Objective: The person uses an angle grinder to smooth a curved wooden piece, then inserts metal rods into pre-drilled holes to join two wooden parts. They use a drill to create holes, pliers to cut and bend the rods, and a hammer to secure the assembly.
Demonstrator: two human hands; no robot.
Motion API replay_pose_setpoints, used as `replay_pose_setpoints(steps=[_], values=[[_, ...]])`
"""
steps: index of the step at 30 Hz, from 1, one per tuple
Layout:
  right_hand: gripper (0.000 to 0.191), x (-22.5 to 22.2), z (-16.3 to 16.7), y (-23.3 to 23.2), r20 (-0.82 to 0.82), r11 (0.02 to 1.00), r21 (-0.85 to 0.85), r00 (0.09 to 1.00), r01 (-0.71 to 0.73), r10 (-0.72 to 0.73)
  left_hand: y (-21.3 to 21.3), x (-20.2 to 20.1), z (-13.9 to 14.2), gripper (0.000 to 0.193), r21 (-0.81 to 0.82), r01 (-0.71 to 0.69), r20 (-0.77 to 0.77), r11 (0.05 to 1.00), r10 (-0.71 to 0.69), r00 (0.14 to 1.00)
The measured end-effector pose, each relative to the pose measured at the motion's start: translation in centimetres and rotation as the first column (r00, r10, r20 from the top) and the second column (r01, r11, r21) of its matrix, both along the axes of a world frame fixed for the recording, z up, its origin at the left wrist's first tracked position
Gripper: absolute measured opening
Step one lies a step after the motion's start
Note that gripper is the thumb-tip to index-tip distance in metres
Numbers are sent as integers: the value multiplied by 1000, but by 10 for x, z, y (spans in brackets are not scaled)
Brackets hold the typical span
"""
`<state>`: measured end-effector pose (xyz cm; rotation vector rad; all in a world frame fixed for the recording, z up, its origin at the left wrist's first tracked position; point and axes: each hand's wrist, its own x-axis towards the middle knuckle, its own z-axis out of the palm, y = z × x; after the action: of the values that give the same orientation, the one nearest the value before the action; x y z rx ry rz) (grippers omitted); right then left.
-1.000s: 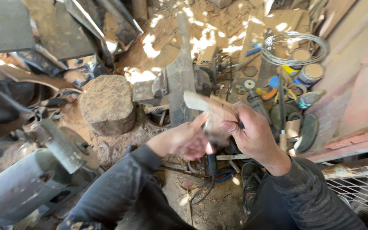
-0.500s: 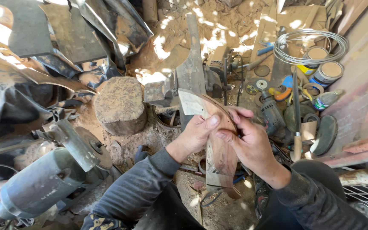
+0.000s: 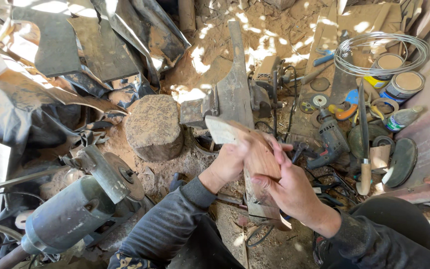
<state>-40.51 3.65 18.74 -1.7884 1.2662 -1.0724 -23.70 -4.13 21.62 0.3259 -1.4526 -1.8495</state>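
Compared with the frame half a second earlier, the wooden workpiece [image 3: 255, 159] is seen turned further upright, and both hands have shifted along it. The left hand [image 3: 227, 164] is closed around the workpiece from the 9 o'clock side, thumb on its face. The right hand [image 3: 289, 192] is wrapped around the lower part from 3 o'clock, fingers [image 3: 277, 149] laid across the reddish face. The pale squared end of the workpiece points to 11 o'clock; the lower end is hidden behind the right wrist.

At 12 o'clock of the hands, one metal anvil [image 3: 235, 89] is set in the ground, its near edge just beyond the pale end. At 9 o'clock one round wooden stump [image 3: 154, 127] stands, near but apart from the left hand. Open dirt floor [image 3: 274, 249] is available only at 6 o'clock, between the two sleeves.

At 8 o'clock one bench grinder [image 3: 75, 211] with one disc blocks sideways movement. At 3 o'clock one power drill [image 3: 329, 142] lies just beside the right hand, with cables under it. Further toward 2 o'clock are found one coil of wire [image 3: 381, 52], two lidded tins [image 3: 399, 77], one plastic bottle [image 3: 401, 119] and one wooden-handled file [image 3: 364, 144]. Dark metal sheets [image 3: 75, 50] cover the 10 o'clock area; their count cannot be told.
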Motion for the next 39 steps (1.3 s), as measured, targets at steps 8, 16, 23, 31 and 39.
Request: replay_pose_setpoints(steps=[8, 16, 23, 31, 39], values=[[66, 0, -3, 4, 92, 972, -190, 984, -136, 155, 14, 5, 15, 24, -135, 109, -32, 985, -114, 993], [67, -3, -3, 6, 36, 977, -161, 988, -140, 147, 22, 4, 15, 18, -137, 124, -76, 983, -135, 988], [77, -1, 14, 10, 42, 972, -191, 988, -136, 147, 23, 10, 16, 18, -149, 125, 13, 981, -125, 992], [76, -5, 15, 8, 140, 983, -137, 980, -124, 143, 16, 4, 24, 43, -169, 146, 31, 975, -143, 989], [66, -9, 1, 6, 119, 980, -177, 986, -94, 116, 21, -3, 21, 40, -24, 206, -92, 978, -208, 974]])
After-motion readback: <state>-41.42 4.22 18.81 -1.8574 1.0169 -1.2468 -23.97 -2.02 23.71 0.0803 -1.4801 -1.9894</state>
